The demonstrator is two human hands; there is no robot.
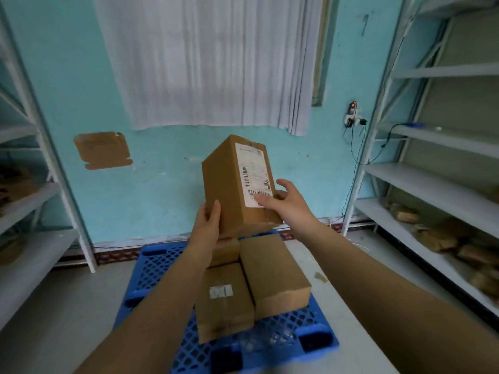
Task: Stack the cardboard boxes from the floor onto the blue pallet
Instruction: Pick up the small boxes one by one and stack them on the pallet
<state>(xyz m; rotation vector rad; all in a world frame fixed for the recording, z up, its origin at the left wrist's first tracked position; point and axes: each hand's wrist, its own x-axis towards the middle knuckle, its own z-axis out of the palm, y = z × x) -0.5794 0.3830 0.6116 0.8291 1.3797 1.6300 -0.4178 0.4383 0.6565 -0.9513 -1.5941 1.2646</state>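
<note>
Blue plastic lattice forms the pallet (pixel 159 268) on the grey floor, nearest of all. On it lie two cardboard boxes side by side: a smaller box (pixel 225 300) with a small white sticker on the left, touching a larger box (pixel 272 273) on the right. A third box (pixel 225 251) shows partly behind them. Above these, the held box (pixel 229 184) hangs upright and slightly tilted, its shipping label (pixel 253 174) facing right. The left hand (pixel 206 225) presses flat against its lower left side with the thumb on the near face; the right hand (pixel 283 201) clasps its lower right edge, fingers spread across the label. Beyond stand the turquoise wall (pixel 167 184) and white curtain (pixel 205 60), with grey shelving (pixel 432 147) at either side.
</note>
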